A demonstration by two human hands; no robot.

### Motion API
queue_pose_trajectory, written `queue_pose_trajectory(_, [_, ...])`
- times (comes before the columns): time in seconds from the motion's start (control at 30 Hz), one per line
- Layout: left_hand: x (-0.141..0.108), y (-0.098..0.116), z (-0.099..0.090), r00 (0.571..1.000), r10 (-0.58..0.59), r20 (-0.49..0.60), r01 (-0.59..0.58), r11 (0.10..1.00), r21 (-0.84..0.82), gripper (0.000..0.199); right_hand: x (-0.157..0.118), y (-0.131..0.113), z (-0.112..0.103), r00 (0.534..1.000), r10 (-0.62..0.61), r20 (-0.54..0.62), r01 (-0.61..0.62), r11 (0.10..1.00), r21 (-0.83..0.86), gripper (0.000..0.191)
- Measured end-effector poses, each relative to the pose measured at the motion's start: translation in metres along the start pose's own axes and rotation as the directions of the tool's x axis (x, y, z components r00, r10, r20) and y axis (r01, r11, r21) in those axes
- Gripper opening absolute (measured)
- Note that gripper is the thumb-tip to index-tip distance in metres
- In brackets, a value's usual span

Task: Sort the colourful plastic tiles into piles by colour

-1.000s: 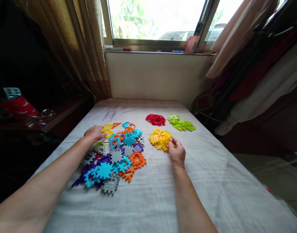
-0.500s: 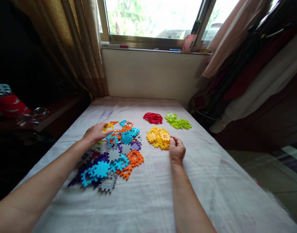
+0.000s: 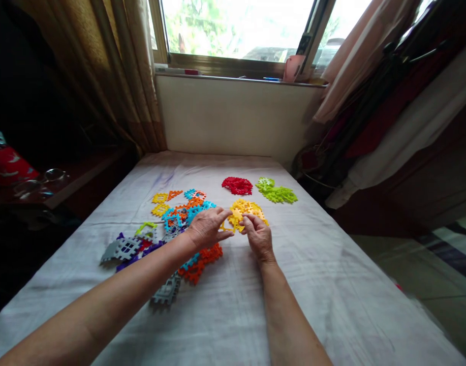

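Note:
My left hand (image 3: 209, 226) reaches over the mixed heap, with a thin yellow interlocking piece (image 3: 226, 226) between its thumb and fingers. Close beside it, my right hand (image 3: 258, 236) is closed in a pinch at the front of the yellow pile (image 3: 250, 207), its fingertips against yellow plastic. Where the held piece ends and the pile begins is hard to make out. Under and around my left forearm lies the mixed heap of notched plastic pieces, with orange (image 3: 200, 264), blue (image 3: 172, 222), grey (image 3: 128, 248) and purple ones. Part of this heap is hidden by the arm.
Beyond the yellow pile lie a red pile (image 3: 237, 185) and a green pile (image 3: 277, 193). Two yellow pieces (image 3: 160, 209) rest at the heap's far left edge. Glasses (image 3: 54, 175) sit on a dark surface at left; clothes hang at right.
My left hand has swung right from the heap's far left side to the yellow pile. My right hand has shifted slightly left. Two yellow pieces at the far left are now uncovered.

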State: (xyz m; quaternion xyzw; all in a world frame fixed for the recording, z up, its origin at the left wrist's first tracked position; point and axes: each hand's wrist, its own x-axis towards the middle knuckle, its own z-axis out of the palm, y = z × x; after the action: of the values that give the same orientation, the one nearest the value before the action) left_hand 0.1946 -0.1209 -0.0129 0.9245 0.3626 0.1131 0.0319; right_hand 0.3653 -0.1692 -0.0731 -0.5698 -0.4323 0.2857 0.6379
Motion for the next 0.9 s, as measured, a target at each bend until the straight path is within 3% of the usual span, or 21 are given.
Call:
queue_pose_trajectory(0.23, [0.002, -0.002, 0.008, 0.994, 0.044, -0.096, -0.049, 0.998, -0.047, 0.054, -0.002, 0.002, 0.004, 0.999, 0.014, 0.038, -0.011, 0.998, -0.07, 0.045])
queue_pose_trajectory(0.37, [0.004, -0.013, -0.002, 0.986, 0.018, -0.165, -0.026, 0.999, -0.044, 0.063, 0.006, 0.009, -0.005, 0.982, 0.006, -0.189, -0.034, 0.989, -0.143, 0.047])
queue_pose_trajectory(0.43, [0.001, -0.032, -0.014, 0.986, -0.055, -0.159, 0.055, 0.998, -0.005, 0.056, 0.011, 0.012, -0.012, 0.95, 0.027, -0.311, -0.081, 0.984, -0.162, 0.05])
queue_pose_trajectory(0.5, [-0.007, -0.06, -0.026, 0.978, -0.156, -0.136, 0.165, 0.985, 0.058, 0.047, 0.014, 0.015, -0.017, 0.931, 0.08, -0.356, -0.139, 0.98, -0.145, 0.053])
queue_pose_trajectory(0.63, [-0.036, -0.129, -0.04, 0.892, -0.449, -0.053, 0.451, 0.872, 0.19, 0.043, 0.015, 0.019, -0.02, 0.934, 0.135, -0.33, -0.188, 0.973, -0.134, 0.053])
queue_pose_trajectory(0.7, [-0.052, -0.157, -0.04, 0.779, -0.623, 0.068, 0.602, 0.775, 0.193, 0.043, 0.015, 0.02, -0.019, 0.937, 0.114, -0.33, -0.172, 0.973, -0.152, 0.05])
queue_pose_trajectory(0.77, [-0.063, -0.175, -0.037, 0.722, -0.68, 0.128, 0.655, 0.731, 0.19, 0.044, 0.014, 0.021, -0.019, 0.937, 0.09, -0.339, -0.155, 0.974, -0.168, 0.047])
queue_pose_trajectory(0.9, [-0.07, -0.184, -0.029, 0.71, -0.68, 0.183, 0.658, 0.734, 0.169, 0.047, 0.012, 0.021, -0.019, 0.939, 0.061, -0.337, -0.13, 0.974, -0.185, 0.044])
